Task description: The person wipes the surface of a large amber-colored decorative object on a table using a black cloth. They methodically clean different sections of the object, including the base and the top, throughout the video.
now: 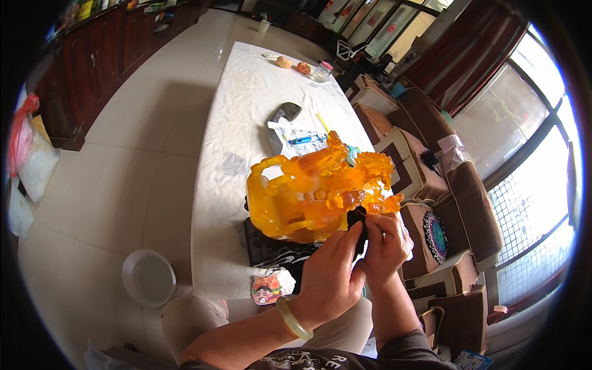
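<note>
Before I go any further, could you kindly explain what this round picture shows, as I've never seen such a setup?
There is no machine, just a person's bare left hand and right hand. A fisheye camera on their head looks down, so straight edges bend. On the table are an amber carving, a blue tool and, at the far end, two fruits and a jar. Both hands appear to hold something black, mostly hidden.
</note>
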Demonstrator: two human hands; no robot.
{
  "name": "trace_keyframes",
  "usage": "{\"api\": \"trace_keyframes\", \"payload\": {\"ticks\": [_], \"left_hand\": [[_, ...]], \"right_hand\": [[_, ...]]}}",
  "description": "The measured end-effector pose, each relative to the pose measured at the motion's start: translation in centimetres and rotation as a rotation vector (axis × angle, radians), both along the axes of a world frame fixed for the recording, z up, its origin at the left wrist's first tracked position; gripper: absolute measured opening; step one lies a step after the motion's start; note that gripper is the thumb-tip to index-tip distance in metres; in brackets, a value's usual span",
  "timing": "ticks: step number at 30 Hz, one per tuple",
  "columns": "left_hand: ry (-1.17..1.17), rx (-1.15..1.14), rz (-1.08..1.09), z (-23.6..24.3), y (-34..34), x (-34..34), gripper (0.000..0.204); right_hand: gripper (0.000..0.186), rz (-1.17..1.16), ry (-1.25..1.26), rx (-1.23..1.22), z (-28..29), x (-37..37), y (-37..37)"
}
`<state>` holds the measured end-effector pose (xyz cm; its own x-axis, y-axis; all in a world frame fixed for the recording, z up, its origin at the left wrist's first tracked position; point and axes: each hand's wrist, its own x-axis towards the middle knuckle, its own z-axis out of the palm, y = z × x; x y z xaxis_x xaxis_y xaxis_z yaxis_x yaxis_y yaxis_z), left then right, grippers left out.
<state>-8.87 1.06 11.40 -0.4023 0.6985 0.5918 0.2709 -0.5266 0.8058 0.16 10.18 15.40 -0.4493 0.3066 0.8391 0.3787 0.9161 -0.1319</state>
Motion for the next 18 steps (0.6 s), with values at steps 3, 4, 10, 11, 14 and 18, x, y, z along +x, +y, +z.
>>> {"api": "trace_keyframes", "payload": {"ticks": [3, 4, 10, 11, 14, 18], "left_hand": [[0.014, 0.004, 0.002, -0.1, 0.2, 0.0, 0.059], [0.015, 0.011, 0.018, -0.2, 0.2, 0.1, 0.059], [0.008, -0.022, 0.008, -0.1, 0.0, 0.1, 0.058], [0.006, -0.022, 0.000, 0.0, 0.0, 0.1, 0.057], [0.019, 0.007, -0.021, 0.0, 0.0, -0.2, 0.056], [0.002, 0.017, -0.050, 0.1, -0.1, 0.0, 0.055]], "right_hand": [[0.010, 0.014, 0.018, -0.014, -0.2, 0.2, 0.2], [0.011, 0.014, 0.023, -0.030, -0.3, 0.3, 0.3], [0.013, 0.029, 0.043, -0.064, -0.9, 0.8, 0.6], [0.014, 0.024, 0.033, -0.046, -1.0, 0.9, 0.6], [0.014, 0.033, -0.051, 0.115, -0.5, 1.1, 0.0], [0.018, -0.012, -0.135, 0.166, 0.5, 1.3, -0.8]]}}
